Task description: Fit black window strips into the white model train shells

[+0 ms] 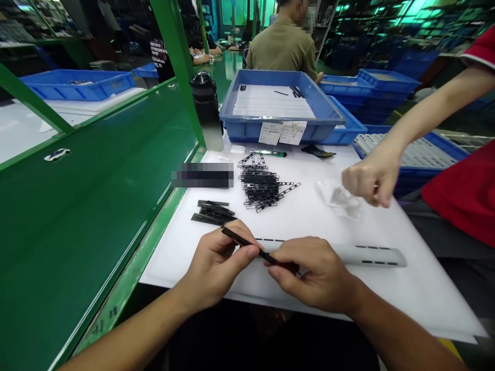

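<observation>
Both hands grip one slim black strip (240,238), held tilted above the front of the white table. My left hand (218,263) pinches its middle between thumb and fingers. Closed round the strip's lower right end is my right hand (313,273), which hides that end. Behind my hands lies a long white slotted panel (371,256), partly covered by them. A heap of thin black slotted frames (260,185) sits farther back. To its left is a small stack of dark flat strips (212,212).
A blue bin (266,126) with paper labels stands at the back beside a dark bottle (204,103). From the right, a co-worker's closed hand (371,175) reaches over crumpled white paper (338,198). A green partition (127,190) borders the left.
</observation>
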{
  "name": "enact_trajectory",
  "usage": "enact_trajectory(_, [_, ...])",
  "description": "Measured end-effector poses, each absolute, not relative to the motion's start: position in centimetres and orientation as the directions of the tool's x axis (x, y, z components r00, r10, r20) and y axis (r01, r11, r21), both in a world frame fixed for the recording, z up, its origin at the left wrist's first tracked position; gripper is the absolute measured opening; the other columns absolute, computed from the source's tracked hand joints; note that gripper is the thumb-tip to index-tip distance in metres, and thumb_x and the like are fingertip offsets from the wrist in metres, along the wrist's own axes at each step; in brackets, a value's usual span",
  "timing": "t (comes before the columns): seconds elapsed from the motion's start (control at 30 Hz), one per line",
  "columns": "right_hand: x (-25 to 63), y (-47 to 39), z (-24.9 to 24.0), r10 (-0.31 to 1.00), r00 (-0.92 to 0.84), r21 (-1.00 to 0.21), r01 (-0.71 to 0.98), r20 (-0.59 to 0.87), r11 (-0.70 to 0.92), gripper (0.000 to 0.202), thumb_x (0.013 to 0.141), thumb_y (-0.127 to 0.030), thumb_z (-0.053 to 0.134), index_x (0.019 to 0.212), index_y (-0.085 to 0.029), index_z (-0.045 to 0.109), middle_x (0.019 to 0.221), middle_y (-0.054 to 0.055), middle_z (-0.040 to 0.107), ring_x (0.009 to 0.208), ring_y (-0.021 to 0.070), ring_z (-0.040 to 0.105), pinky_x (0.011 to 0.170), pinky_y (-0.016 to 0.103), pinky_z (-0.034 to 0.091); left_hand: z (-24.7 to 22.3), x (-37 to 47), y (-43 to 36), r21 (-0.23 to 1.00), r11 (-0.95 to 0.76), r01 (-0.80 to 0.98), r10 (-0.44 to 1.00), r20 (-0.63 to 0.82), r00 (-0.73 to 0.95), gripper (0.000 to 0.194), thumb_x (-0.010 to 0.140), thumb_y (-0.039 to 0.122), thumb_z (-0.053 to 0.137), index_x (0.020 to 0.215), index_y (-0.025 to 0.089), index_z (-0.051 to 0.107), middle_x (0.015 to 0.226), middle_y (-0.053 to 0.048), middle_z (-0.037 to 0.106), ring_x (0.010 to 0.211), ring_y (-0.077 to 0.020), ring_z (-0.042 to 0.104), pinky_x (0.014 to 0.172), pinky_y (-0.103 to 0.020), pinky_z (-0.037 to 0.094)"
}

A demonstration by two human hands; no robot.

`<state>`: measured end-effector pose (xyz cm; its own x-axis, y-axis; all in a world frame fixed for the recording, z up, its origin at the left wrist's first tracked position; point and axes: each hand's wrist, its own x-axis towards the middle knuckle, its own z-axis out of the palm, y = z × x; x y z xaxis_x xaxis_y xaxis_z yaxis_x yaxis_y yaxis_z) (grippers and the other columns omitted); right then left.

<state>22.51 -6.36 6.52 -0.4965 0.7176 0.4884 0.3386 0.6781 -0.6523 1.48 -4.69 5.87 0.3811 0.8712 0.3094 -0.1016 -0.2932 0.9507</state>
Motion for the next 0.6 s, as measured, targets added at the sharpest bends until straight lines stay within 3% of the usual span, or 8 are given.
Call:
enact_trajectory(0.3, [22.73, -6.29, 6.68, 0.745, -0.536, -0.744, 0.287, 0.397, 0.604, 0.024, 0.088, -0.010, 0.056, 0.067, -0.017, 0.047, 0.058, -0.005, 0.044, 0.053, 0.0063, 0.038, 0.054, 0.021, 0.033, 5.64, 1.76, -4.84, 0.964, -0.255, -0.072, 0.840, 0.258, 0.477, 0.009, 0.094, 0.023, 0.062, 0.088, 0.018, 0.067, 0.079, 0.000, 0.060, 0.075, -0.0121, 0.055, 0.071, -0.026, 0.044])
enact_trajectory(0.6, [22.65, -6.63, 6.60, 0.751, -0.595, -0.841, 0.219, 0.286, 0.494, 0.026, 0.086, -0.014, 0.057, 0.065, -0.017, 0.044, 0.056, -0.005, 0.042, 0.052, 0.0064, 0.036, 0.052, 0.022, 0.032, 5.90, 1.57, -5.45, 0.971, -0.239, -0.011, 0.792, 0.201, 0.576, 0.020, 0.094, 0.023, 0.060, 0.076, 0.016, 0.060, 0.066, 0.003, 0.052, 0.062, -0.0091, 0.045, 0.058, -0.023, 0.037])
